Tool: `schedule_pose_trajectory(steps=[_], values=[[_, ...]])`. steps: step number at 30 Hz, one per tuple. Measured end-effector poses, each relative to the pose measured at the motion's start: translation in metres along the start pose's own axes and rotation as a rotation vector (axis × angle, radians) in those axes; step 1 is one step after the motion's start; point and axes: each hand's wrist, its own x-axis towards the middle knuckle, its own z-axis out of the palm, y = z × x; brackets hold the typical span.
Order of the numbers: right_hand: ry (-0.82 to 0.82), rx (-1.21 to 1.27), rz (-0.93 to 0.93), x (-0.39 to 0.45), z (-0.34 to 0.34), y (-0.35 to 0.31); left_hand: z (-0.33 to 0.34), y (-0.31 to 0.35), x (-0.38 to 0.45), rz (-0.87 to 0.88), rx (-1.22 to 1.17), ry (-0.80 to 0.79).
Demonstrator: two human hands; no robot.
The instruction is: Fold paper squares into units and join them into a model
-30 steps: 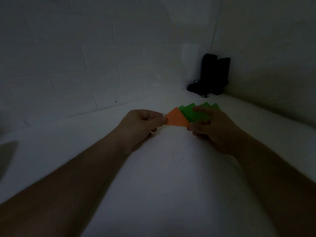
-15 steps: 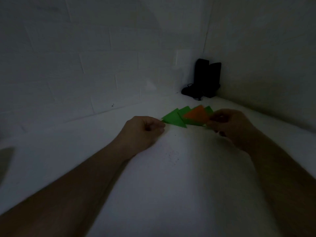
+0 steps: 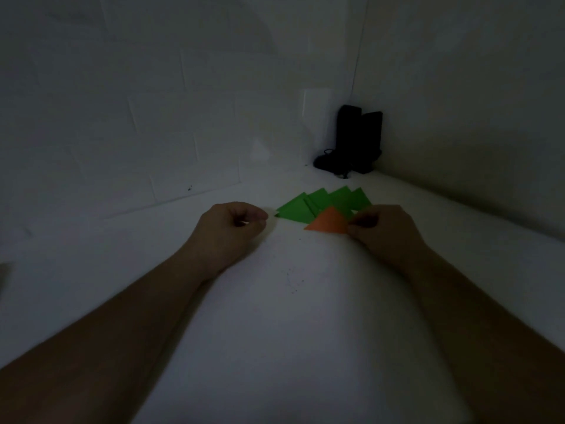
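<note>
The room is dim. On the white table (image 3: 275,316), the left hand (image 3: 227,231) rests with its fingers curled in on themselves, gripping nothing I can make out. Just to its right, a row of overlapping green paper triangles (image 3: 318,205) lies flat. In front of them an orange paper triangle (image 3: 328,224) is pinched at its right corner by the right hand (image 3: 386,232). Dark objects (image 3: 356,139) stand in the far corner.
</note>
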Motion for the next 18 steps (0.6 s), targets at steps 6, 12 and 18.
schedule_pose_trajectory(steps=[6, 12, 18], values=[[0.02, -0.025, -0.016, 0.0, -0.002, 0.002, 0.0, 0.001, -0.002, 0.007, 0.025, -0.008], [0.117, 0.089, 0.049, 0.01, 0.0, 0.013, -0.001, 0.003, -0.003, 0.002, 0.049, -0.005], [0.242, 0.291, 0.174, 0.017, -0.002, 0.02, -0.001, 0.005, -0.004, 0.043, 0.374, 0.049]])
